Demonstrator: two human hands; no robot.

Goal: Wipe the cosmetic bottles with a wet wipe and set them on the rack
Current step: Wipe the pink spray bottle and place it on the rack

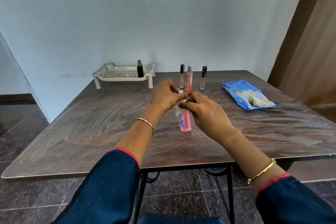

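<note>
Fingers [170, 85] of the left hand [164, 96] are pinching the white top of a pink bottle [186, 122], which is standing up straight near the middle of the table [91, 123]. The right hand [203, 112] is holding a wet wipe [179, 109] against the bottle's upper part. A black bottle [140, 70] is sitting on the white rack [120, 74] at the back. Three small bottles [188, 80] are standing beside the rack, and a blue wipe pack [236, 91] is lying on the right.

The pink bottle [186, 123] is showing a white cap and a blue-and-white label, with a white wipe [178, 111] against it. Near the far edge of the table [91, 123], the cream rack [120, 78], gridded with holes, is carrying a black bottle [140, 72] topped gold. The table is showing dark brown grain under whitish streaks.
</note>
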